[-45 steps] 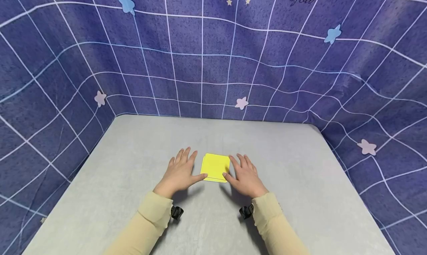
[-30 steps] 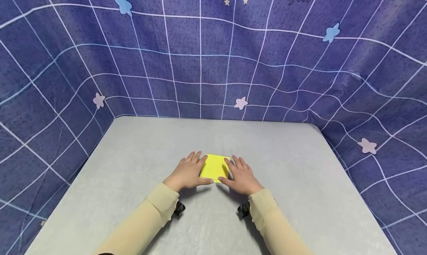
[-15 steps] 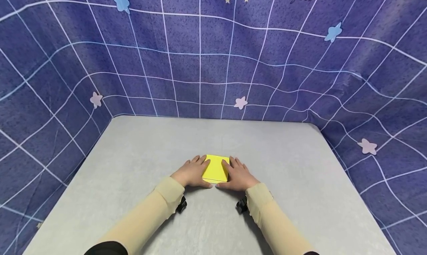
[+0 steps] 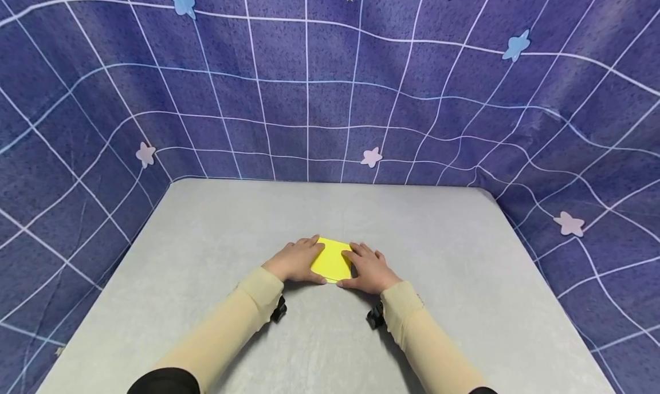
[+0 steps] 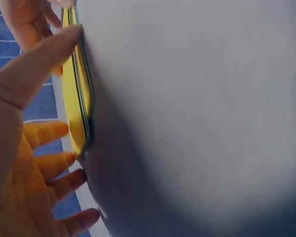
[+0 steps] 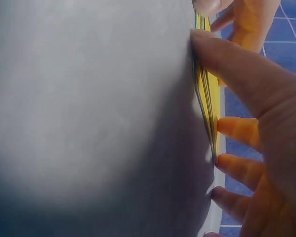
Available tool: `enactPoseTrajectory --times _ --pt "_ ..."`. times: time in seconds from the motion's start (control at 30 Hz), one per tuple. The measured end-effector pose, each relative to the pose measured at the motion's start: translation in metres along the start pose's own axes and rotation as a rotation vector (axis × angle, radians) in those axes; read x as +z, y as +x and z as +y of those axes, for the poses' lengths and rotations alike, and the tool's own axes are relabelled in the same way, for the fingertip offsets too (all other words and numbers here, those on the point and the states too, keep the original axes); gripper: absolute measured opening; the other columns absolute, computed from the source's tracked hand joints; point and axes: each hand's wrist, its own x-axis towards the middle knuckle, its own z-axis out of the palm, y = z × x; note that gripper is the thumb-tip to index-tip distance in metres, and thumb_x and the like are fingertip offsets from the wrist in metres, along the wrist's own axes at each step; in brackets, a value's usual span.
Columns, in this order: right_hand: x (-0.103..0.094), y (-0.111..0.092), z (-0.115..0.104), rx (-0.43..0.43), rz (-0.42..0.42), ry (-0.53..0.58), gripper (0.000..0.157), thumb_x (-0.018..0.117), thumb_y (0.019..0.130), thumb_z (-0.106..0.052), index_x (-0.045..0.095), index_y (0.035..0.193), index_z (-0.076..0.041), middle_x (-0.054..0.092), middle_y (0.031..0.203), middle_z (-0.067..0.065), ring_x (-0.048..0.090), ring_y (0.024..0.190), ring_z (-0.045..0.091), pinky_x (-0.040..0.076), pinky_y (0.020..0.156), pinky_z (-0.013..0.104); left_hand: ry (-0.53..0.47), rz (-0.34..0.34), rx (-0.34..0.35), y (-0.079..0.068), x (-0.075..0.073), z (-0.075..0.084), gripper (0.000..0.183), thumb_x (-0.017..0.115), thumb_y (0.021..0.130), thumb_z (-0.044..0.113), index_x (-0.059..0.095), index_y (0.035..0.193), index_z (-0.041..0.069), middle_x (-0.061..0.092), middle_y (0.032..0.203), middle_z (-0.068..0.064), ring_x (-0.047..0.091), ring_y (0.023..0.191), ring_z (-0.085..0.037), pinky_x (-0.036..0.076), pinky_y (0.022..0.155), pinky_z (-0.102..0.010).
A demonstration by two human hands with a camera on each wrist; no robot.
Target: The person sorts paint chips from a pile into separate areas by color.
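A small stack of thin yellow square sheets point(image 4: 331, 261) lies at the middle of the table, between both hands. My left hand point(image 4: 298, 261) grips its left side, with the thumb at the near edge and the fingers along the side. On the opposite side, my right hand point(image 4: 370, 271) holds it the same way, its thumb near the left one. Seen edge-on in the left wrist view, the stack point(image 5: 78, 98) has several layers with dark edges. The layers point(image 6: 207, 84) part slightly in the right wrist view. The fingers partly hide the stack's sides.
The grey tabletop point(image 4: 247, 211) spreads around the hands. A purple curtain point(image 4: 330, 107) with a white grid and stars surrounds its back and sides. Black wrist devices sit under the left cuff point(image 4: 279, 310) and the right cuff point(image 4: 375, 316).
Both hands have come inward from beside the yellow stack to hold its sides, thumbs moving to the near edge. In the last half second the stack has shifted and turned slightly.
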Motion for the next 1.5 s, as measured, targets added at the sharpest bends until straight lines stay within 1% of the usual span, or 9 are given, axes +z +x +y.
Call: enactPoseTrajectory --times 0.2,0.27,0.37,0.5,0.67,0.87,1.07,1.23,1.5 --pt "0.004 0.002 0.002 -0.016 0.019 -0.005 0.080 0.078 0.091 -0.048 0.048 0.154 -0.009 0.035 0.162 0.017 0.027 0.151 0.038 0.023 0.116 0.065 -0.050 -0.015 0.006 0.004 -0.007 -0.017 0.109 0.082 0.083 0.056 0.028 0.163 0.007 0.028 0.167 -0.014 0.024 0.153 -0.038 0.024 0.119 -0.060" --pt "0.006 0.002 0.003 -0.024 0.023 0.001 0.082 0.079 0.090 -0.048 0.048 0.154 -0.007 0.036 0.162 0.017 0.028 0.151 0.039 0.024 0.115 0.066 -0.069 -0.019 0.012 0.004 -0.008 -0.021 0.110 0.084 0.081 0.054 0.028 0.163 0.006 0.030 0.167 -0.013 0.023 0.153 -0.038 0.022 0.119 -0.061" --pt "0.006 0.002 0.003 -0.021 0.021 0.001 0.084 0.079 0.090 -0.048 0.046 0.156 -0.008 0.036 0.162 0.017 0.028 0.151 0.038 0.023 0.116 0.065 -0.075 -0.032 0.039 0.005 -0.009 -0.024 0.109 0.084 0.081 0.054 0.029 0.163 0.008 0.031 0.166 -0.010 0.022 0.154 -0.036 0.021 0.119 -0.062" --pt "0.005 0.001 0.003 -0.014 0.020 0.000 0.086 0.079 0.090 -0.049 0.043 0.158 -0.010 0.034 0.163 0.017 0.027 0.152 0.037 0.022 0.117 0.065 -0.075 -0.020 0.050 0.005 -0.009 -0.024 0.109 0.084 0.080 0.057 0.031 0.163 0.010 0.032 0.166 -0.008 0.023 0.154 -0.035 0.021 0.119 -0.063" --pt "0.005 0.002 0.002 -0.042 0.027 0.008 0.091 0.078 0.089 -0.052 0.041 0.158 -0.006 0.030 0.164 0.022 0.027 0.151 0.041 0.023 0.115 0.068 -0.059 0.017 0.033 0.002 -0.004 -0.021 0.108 0.084 0.080 0.058 0.034 0.161 0.008 0.037 0.164 -0.008 0.027 0.152 -0.035 0.024 0.119 -0.060" --pt "0.004 0.005 0.002 -0.041 0.016 -0.031 0.091 0.076 0.091 -0.053 0.037 0.160 -0.008 0.027 0.166 0.020 0.025 0.151 0.043 0.024 0.116 0.067 -0.023 0.055 0.042 0.000 -0.002 -0.016 0.105 0.083 0.080 0.060 0.038 0.159 0.006 0.041 0.161 -0.010 0.033 0.150 -0.035 0.029 0.117 -0.058" --pt "0.002 0.006 0.002 -0.042 0.010 -0.033 0.090 0.077 0.091 -0.052 0.038 0.160 -0.010 0.030 0.165 0.019 0.025 0.151 0.043 0.023 0.115 0.068 -0.019 0.066 0.046 -0.001 -0.003 -0.014 0.107 0.083 0.080 0.060 0.036 0.161 0.009 0.039 0.163 -0.008 0.032 0.150 -0.035 0.029 0.117 -0.058" --pt "0.001 0.006 0.002 -0.054 0.027 -0.022 0.090 0.078 0.090 -0.051 0.038 0.160 -0.010 0.033 0.163 0.019 0.026 0.151 0.043 0.023 0.115 0.069 -0.034 0.064 0.060 -0.002 -0.005 -0.012 0.107 0.085 0.079 0.057 0.035 0.161 0.010 0.038 0.163 -0.007 0.032 0.150 -0.034 0.029 0.118 -0.057" --pt "0.003 0.003 0.004 -0.062 0.031 0.003 0.094 0.079 0.089 -0.052 0.037 0.161 -0.010 0.034 0.162 0.018 0.027 0.151 0.040 0.022 0.116 0.068 -0.046 0.077 0.077 -0.006 -0.001 -0.011 0.105 0.086 0.079 0.057 0.038 0.160 0.009 0.041 0.161 -0.007 0.035 0.149 -0.035 0.030 0.117 -0.058"
